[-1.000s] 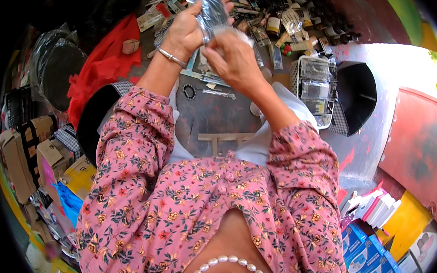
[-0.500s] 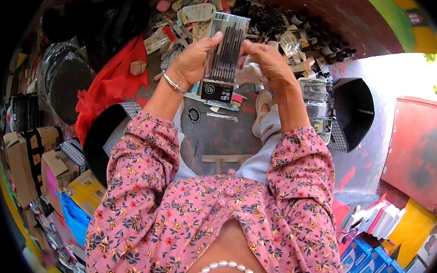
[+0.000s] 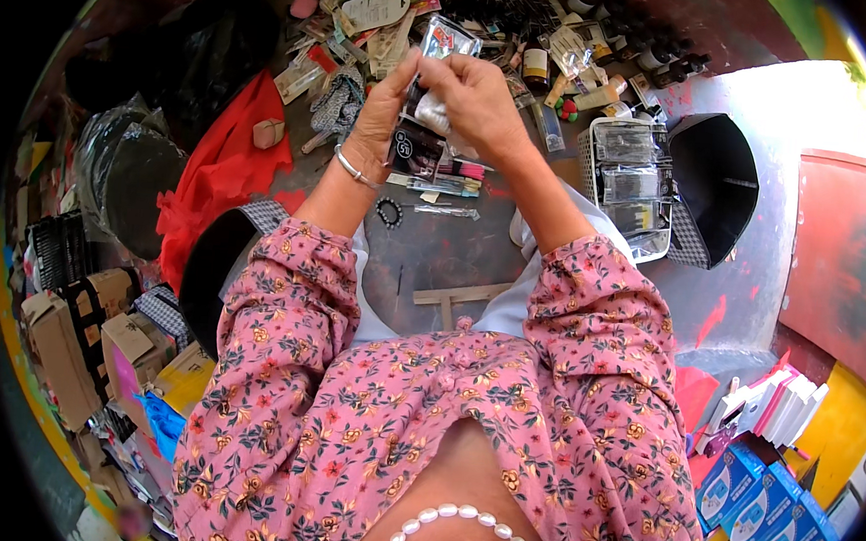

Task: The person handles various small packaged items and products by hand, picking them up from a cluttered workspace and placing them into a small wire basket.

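Note:
My left hand (image 3: 379, 114) is closed on the side of a flat clear pack (image 3: 416, 152) with a black label at its near end. The pack is tilted, and its middle is mostly hidden behind my fingers. My right hand (image 3: 475, 103) is closed round a crumpled white cloth (image 3: 431, 110), which lies against the pack's face. The fingertips of both hands come close together near the pack's upper part.
Loose packets and dark bottles (image 3: 535, 66) heap up beyond my hands. A white basket (image 3: 586, 151) of clear packs stands right, beside a black bin (image 3: 721, 189). Red cloth (image 3: 227, 159) lies left. A beaded bracelet (image 3: 389, 212) and a wooden piece (image 3: 461, 294) are nearer me.
My right hand, with the white cloth, has moved left over the pack's face toward my left hand. The pack has tilted, and its slim dark sticks are now mostly covered.

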Motion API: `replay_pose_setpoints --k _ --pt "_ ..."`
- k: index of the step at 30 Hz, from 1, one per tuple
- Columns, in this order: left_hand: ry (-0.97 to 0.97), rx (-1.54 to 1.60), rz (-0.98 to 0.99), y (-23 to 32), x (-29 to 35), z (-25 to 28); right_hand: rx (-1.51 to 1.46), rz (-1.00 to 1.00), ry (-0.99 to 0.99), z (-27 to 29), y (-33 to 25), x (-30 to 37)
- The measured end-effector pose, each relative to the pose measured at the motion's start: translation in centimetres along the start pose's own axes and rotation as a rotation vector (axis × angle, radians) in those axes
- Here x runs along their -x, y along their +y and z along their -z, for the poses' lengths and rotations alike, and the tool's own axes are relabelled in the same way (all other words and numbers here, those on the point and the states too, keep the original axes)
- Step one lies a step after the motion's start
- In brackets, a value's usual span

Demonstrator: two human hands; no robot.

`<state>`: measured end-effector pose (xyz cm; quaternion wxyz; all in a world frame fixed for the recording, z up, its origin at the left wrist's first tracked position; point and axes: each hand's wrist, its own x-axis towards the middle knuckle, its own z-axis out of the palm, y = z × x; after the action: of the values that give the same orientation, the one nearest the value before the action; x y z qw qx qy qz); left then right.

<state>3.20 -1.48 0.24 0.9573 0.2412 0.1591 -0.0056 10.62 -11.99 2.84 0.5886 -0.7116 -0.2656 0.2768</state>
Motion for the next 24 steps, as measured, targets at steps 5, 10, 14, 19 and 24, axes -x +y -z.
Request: replay_pose_setpoints --k 5,10,14,19,24 --pt "-0.105 0.174 0.056 0.0 -0.2 0.3 0.541 0.616 0.203 -1.0 -1.2 1.4" --pt "-0.287 0.360 0.076 -2.0 0.8 0.0 0.608 0.740 0.519 -0.4 -1.8 -1.5" --pt "-0.431 0.362 0.330 -0.6 1.8 -1.3 0.792 0.465 0.645 4.7 -2.7 -3.8" --pt "-0.411 0.202 0.115 -0.9 0.5 -2.5 0.262 -0.219 0.534 11.1 -1.3 -2.7" --pt "-0.114 -0.029 -0.006 1.5 0.9 -0.1 0.004 -0.157 -0.205 6.8 -0.1 -0.7"
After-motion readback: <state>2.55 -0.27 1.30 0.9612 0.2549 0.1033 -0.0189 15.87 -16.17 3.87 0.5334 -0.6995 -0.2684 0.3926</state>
